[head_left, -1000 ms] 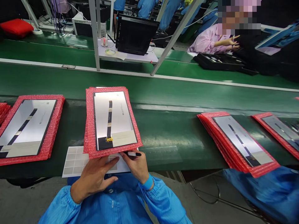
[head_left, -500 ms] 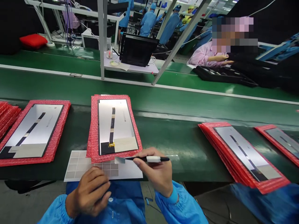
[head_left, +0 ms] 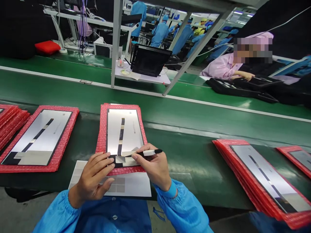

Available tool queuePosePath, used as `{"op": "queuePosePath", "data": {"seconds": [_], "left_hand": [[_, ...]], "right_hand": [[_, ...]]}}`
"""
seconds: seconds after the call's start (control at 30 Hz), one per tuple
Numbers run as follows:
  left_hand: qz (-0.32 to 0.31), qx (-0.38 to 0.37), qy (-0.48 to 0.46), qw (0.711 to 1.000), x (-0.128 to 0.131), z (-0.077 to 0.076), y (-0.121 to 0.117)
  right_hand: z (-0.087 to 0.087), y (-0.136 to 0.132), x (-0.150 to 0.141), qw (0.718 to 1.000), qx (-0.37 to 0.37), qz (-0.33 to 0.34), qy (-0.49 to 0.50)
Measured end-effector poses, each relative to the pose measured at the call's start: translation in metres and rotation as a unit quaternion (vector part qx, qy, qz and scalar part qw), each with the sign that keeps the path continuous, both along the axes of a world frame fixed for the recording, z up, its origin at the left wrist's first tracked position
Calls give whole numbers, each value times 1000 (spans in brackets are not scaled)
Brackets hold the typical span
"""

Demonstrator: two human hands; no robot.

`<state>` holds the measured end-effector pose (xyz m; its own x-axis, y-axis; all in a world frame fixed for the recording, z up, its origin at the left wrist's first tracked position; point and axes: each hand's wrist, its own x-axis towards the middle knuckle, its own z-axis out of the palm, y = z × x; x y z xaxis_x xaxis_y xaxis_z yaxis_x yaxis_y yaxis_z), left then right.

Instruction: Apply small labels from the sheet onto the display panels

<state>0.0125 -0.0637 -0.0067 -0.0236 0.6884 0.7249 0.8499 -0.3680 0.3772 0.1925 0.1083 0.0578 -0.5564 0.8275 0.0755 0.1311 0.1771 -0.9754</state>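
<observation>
An LCD panel [head_left: 132,139] lies face down on red bubble-wrap bags [head_left: 102,136] in front of me, with a black flex cable [head_left: 120,134] running up its back. My right hand [head_left: 155,166] pinches black tweezers [head_left: 148,152] with a white wrap. At their tip a small grey sticker [head_left: 120,159] covers the foot of the cable. My left hand [head_left: 96,176] is open, its fingertips at the panel's lower left corner. Under both hands lies a white backing sheet [head_left: 136,188] with grey sticker squares, partly hidden.
Another panel [head_left: 58,124] on red bubble wrap lies to the left, beside a red stack [head_left: 12,126]. On the right is a taller stack with a panel [head_left: 257,161]. Beyond the green bench [head_left: 194,116], a person in pink [head_left: 218,66] sits near a black monitor [head_left: 152,60].
My right hand has moved up and left, bringing the sticker from the panel's lower edge onto the cable's foot. My left hand has risen and reached the panel's corner, fingers stretched.
</observation>
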Motion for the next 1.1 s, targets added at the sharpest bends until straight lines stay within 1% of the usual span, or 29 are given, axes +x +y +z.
{"op": "queuePosePath", "data": {"seconds": [0.23, 0.47, 0.8, 1.1], "left_hand": [[16, 3, -15, 1000, 3, 2, 1], [6, 10, -13, 1000, 3, 2, 2], [5, 9, -13, 1000, 3, 3, 3], [6, 8, -12, 1000, 3, 2, 3]], "right_hand": [[-1, -1, -2, 1000, 3, 1, -8], [-2, 0, -2, 1000, 15, -2, -20], [-2, 1, -3, 1000, 6, -2, -21], [0, 1, -2, 1000, -19, 8, -7]]}}
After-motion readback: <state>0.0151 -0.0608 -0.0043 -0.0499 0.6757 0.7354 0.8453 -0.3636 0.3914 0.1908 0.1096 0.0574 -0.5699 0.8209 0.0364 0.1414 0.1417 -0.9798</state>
